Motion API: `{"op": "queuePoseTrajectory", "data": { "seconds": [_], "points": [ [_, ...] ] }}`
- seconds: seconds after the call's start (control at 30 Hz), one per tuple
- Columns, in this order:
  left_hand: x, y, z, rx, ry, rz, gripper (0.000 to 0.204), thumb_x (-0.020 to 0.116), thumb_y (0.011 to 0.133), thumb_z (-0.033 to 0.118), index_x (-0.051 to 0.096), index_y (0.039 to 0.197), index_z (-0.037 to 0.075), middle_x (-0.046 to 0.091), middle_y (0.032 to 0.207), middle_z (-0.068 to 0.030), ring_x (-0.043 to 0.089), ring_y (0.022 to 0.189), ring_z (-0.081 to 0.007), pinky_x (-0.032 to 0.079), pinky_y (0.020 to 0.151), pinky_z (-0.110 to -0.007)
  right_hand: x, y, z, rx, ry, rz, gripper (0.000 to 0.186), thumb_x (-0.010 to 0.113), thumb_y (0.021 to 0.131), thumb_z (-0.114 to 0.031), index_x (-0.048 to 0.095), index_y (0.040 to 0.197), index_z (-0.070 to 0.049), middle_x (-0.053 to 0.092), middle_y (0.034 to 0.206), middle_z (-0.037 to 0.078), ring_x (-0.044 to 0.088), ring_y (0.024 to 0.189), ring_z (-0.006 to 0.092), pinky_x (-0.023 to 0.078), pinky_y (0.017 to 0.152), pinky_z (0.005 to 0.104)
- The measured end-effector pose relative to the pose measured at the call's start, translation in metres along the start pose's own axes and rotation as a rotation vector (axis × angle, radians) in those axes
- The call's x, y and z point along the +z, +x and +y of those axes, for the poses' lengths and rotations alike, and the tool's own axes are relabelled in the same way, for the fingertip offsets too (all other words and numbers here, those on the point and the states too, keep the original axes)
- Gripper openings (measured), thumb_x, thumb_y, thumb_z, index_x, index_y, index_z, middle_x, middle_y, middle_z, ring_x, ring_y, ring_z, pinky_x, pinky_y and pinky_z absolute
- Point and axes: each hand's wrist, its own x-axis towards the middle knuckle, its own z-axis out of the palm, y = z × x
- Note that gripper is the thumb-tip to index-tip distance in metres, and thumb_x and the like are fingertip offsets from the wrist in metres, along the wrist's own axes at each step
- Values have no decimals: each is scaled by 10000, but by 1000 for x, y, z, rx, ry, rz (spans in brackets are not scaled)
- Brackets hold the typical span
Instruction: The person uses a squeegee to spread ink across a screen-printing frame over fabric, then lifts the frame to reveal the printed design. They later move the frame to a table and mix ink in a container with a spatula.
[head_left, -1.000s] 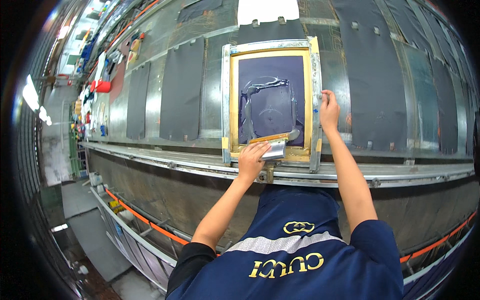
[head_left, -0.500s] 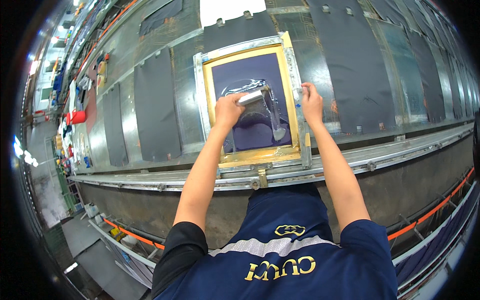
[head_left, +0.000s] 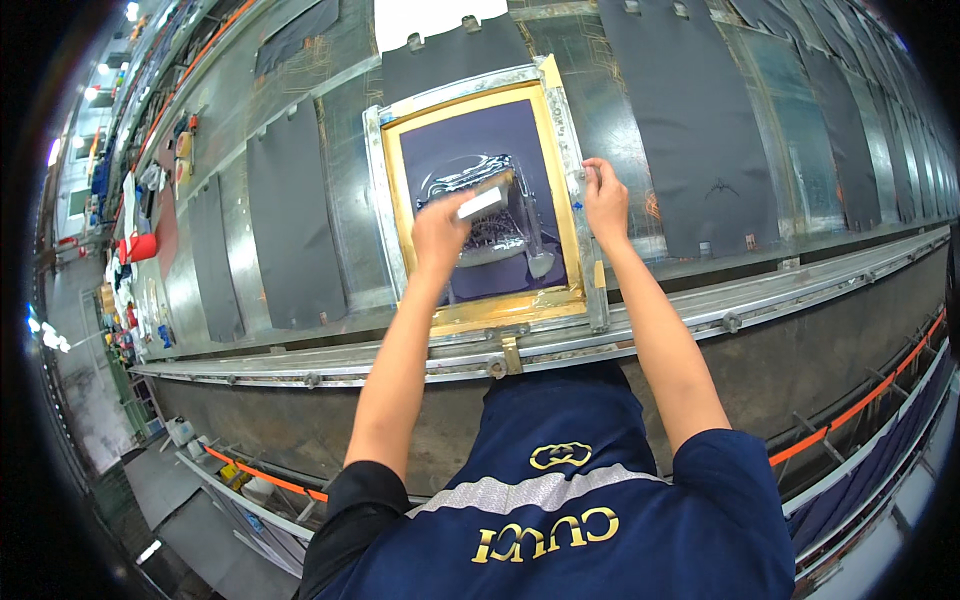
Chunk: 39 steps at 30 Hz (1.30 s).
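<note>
Roughly mid-picture, a silver squeegee (head_left: 484, 203) sits inside the screen frame (head_left: 460, 91), its left end hidden by the left hand (head_left: 438, 235), which grips it and is motion-blurred. The right hand (head_left: 606, 200) curls at the frame's right rail (head_left: 583, 232); whether it grips, I cannot tell. A white sheet (head_left: 425, 18), upper centre, is cut off by the edge.

Dark purple screen (head_left: 468, 135), yellow border (head_left: 554, 180)

The ink (head_left: 468, 178) looks glossy, the frame (head_left: 460, 87) metallic
</note>
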Motion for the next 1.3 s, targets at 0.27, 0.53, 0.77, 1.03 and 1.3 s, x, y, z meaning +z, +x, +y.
{"op": "queuePoseTrajectory", "data": {
  "seconds": [0.27,0.53,0.77,1.03,1.3],
  "points": [
    [25,-59,-1,228,113,13,447,634,735,-122,796,1025,177,782,1086,-47,737,1016,-257,583,874,-392,-2,0,10,-25,21,43,183,574,1059,-199,676,1145,-73,654,761,202,646,715,404,474,677,503],
    [6,-27,1,43,37,34,394,680,810,-4,800,1128,196,785,1097,-67,738,971,-309,580,841,-437,-1,1,3,5,1,9,167,577,1049,-180,668,1148,-79,656,759,206,652,725,410,475,679,504],
    [13,7,4,80,155,5,377,674,793,-13,816,1076,193,788,1091,-47,740,992,-284,588,850,-420,-4,-2,-1,-9,35,-18,167,586,1044,-178,681,1133,-74,646,730,206,647,676,382,473,645,480],
    [19,-143,11,219,121,8,434,713,756,-36,782,1133,166,765,1212,-13,701,1160,-240,552,972,-420,-2,4,10,-46,30,3,180,612,1033,-201,712,1120,-79,676,756,162,640,681,296,483,671,442],
    [-56,-173,-37,194,71,-2,621,738,699,-30,714,1292,153,703,1359,-30,640,1276,-277,516,1061,-438,50,-27,-94,-126,15,60,190,615,1044,-219,720,1133,-88,725,871,160,663,738,259,509,709,392]
  ]
}}
